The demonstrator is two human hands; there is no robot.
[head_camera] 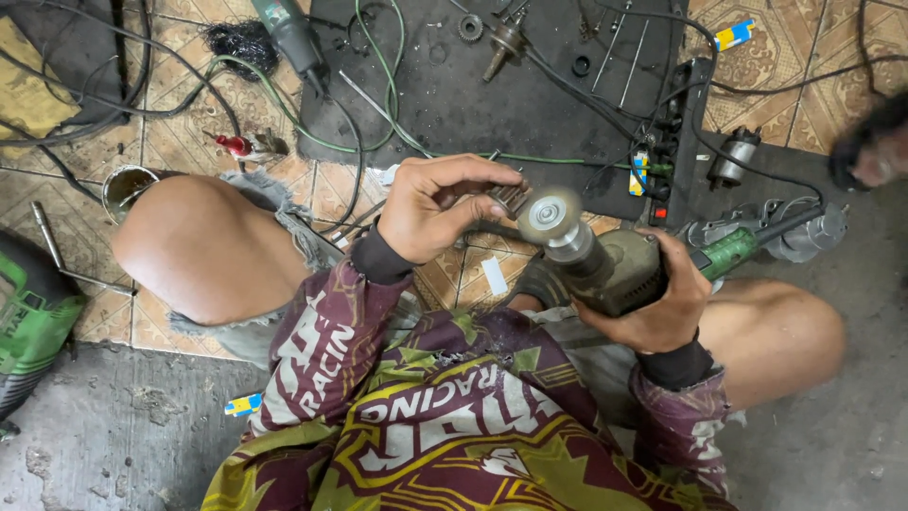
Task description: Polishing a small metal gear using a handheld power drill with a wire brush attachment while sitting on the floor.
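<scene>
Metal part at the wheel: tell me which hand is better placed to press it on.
Probably left. The left hand already pinches the small metal part beside the spinning wheel. The right hand is wrapped around the grinder, holding it.

Your left hand is up in the middle of the frame, fingers curled and pinched together. Your right hand is lower and to the right, wrapped tight. Both arms bend in from the bottom. Your bare knees stick out on each side.
</scene>
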